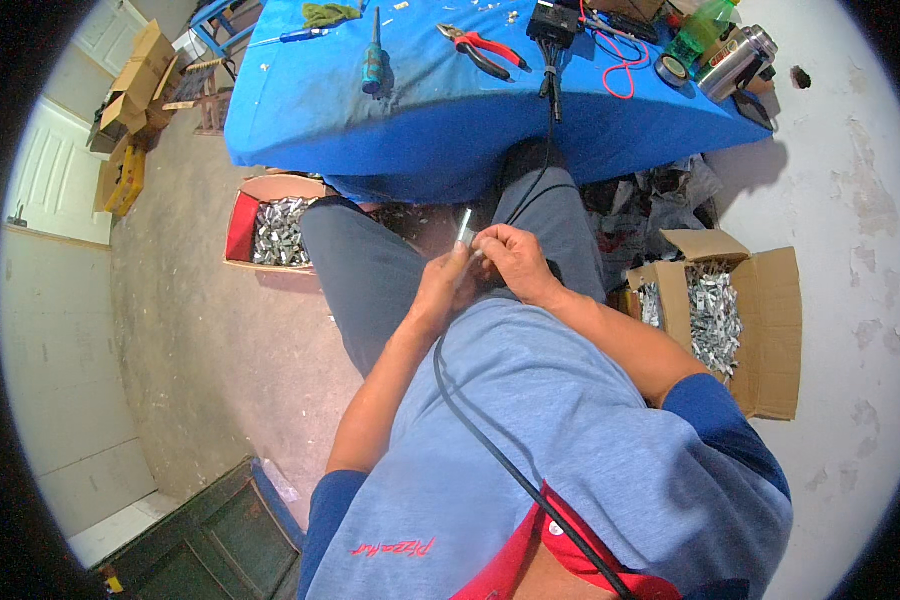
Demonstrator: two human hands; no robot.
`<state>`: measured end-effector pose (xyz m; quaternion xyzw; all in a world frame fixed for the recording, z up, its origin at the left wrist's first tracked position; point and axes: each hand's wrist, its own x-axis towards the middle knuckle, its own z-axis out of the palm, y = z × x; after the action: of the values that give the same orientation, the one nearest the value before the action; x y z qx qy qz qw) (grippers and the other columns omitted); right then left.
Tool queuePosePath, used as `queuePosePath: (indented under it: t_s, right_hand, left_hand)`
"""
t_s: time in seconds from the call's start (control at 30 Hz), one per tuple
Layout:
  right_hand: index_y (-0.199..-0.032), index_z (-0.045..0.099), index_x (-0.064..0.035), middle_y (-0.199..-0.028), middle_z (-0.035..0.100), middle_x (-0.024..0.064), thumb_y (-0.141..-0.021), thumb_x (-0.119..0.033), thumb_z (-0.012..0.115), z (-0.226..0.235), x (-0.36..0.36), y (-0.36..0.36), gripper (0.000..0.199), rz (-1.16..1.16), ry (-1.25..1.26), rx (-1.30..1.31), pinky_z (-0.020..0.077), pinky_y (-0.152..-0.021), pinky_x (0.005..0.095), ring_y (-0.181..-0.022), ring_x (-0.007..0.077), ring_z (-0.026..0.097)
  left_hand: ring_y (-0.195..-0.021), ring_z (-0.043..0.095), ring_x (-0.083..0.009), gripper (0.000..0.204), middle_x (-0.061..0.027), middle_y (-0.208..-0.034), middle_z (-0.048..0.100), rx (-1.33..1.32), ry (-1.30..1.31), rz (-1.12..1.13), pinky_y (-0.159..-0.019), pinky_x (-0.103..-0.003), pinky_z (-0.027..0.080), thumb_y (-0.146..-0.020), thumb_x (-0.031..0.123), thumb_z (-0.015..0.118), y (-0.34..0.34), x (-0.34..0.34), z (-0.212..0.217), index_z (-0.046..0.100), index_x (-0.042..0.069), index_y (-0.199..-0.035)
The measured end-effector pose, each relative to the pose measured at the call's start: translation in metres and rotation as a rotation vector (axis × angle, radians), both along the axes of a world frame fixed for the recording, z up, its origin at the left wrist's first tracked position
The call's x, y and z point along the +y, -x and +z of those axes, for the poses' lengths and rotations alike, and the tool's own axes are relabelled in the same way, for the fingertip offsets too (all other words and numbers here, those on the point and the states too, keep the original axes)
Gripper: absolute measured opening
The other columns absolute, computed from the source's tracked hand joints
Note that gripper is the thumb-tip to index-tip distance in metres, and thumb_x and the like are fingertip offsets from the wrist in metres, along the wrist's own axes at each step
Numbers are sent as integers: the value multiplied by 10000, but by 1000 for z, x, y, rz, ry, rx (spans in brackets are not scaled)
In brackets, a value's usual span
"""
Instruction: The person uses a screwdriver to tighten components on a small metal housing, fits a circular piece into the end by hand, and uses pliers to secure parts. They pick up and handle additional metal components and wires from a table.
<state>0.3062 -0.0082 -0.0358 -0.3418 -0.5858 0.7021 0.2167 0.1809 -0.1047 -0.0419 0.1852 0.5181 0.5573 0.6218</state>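
Both my hands meet above my lap. My left hand point(442, 280) is closed around a small silvery metal piece point(466, 226), whose bright end sticks up past the fingers. Against its lower part the fingers of my right hand point(515, 258) are pinched, and what lies between them is too small and hidden to name. A black cable point(530, 190) runs from the table down past my right hand, and another stretch crosses my shirt.
A blue-covered table point(300, 110) ahead carries a screwdriver point(373, 70), red-handled pliers point(485, 48), a black box with cables point(553, 25), a steel flask point(738, 62) and a green bottle point(698, 35). Boxes of metal pieces stand left point(240, 225) and right point(775, 330).
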Motion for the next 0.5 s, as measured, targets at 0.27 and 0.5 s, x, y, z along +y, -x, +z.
queuePosePath:
  t_s: [0.27,0.5]
  right_hand:
    - [-933,619,9,-763,628,29,-923,-200,604,3,3,8,210,85,-245,-53,467,-617,253,-695,89,576]
    - [-938,634,-8,-785,636,17,-913,-225,640,11,14,3,219,173,-130,-21,457,-634,237,-727,71,566]
  left_hand:
    - [-453,304,-59,550,34,-576,421,-147,0,-19,-413,-211,221,-961,606,364,7,1,-11,536,91,-879]
    - [-445,319,-65,594,42,-540,412,-208,4,-86,-403,-211,230,-962,630,314,11,0,-10,541,86,-886]
